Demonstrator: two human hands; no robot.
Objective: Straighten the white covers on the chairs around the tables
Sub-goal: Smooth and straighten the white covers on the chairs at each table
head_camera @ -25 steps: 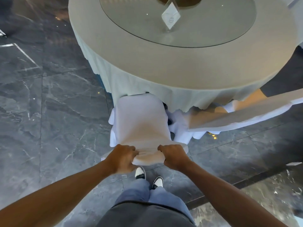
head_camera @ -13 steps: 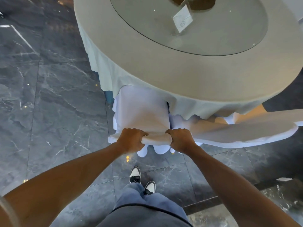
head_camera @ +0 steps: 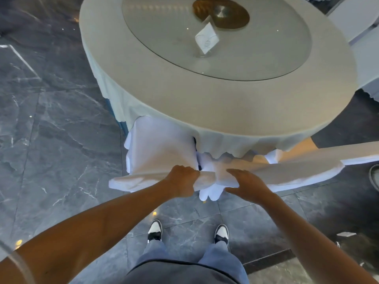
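Left hand point(head_camera: 183, 181) grips the bunched top edge of the white chair cover point(head_camera: 162, 148) (chair tucked under the round table point(head_camera: 205, 111)); right hand point(head_camera: 244, 184) lies flat, fingers relaxed, beside it. A one-sided tug could skew the cover.

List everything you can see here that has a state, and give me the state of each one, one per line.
left hand: grips the top edge of the chair cover
right hand: fingers straight, resting on the cover
white chair cover: on the chair, bunched at the top edge
chair: pushed in against the table
tablecloth: draped over the round table, hem hanging
glass turntable: flat on the table
card: standing upright on the turntable
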